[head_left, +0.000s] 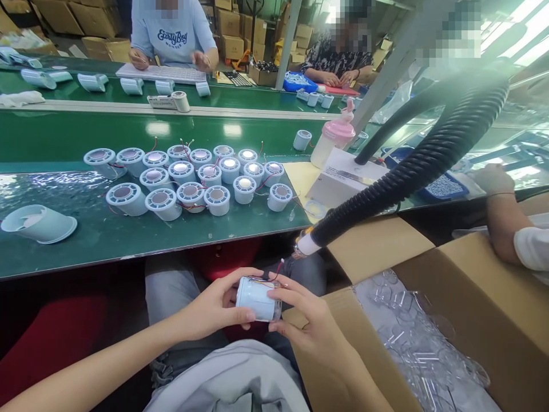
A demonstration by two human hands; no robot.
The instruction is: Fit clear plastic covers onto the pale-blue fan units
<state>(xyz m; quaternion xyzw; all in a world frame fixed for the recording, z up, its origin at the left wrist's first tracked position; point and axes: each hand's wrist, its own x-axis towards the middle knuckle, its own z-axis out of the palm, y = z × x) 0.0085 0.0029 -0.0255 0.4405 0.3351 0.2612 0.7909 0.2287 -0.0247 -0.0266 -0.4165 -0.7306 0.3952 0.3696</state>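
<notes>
White cylindrical housing (256, 298) sits in my lap area at 6 o'clock, below the worktop (51, 143) edge, my left hand (214, 309) and right hand (309, 326) both closed around it, fingers (240, 313) wrapped on its sides, red wires poking from its top. At 12 o'clock a cluster of like units (189, 180) stands on the green belt, which I judge already handled; this one seems mid-step. At 3 o'clock an open carton (467, 297) holds clear plastic parts (412, 337).
</notes>
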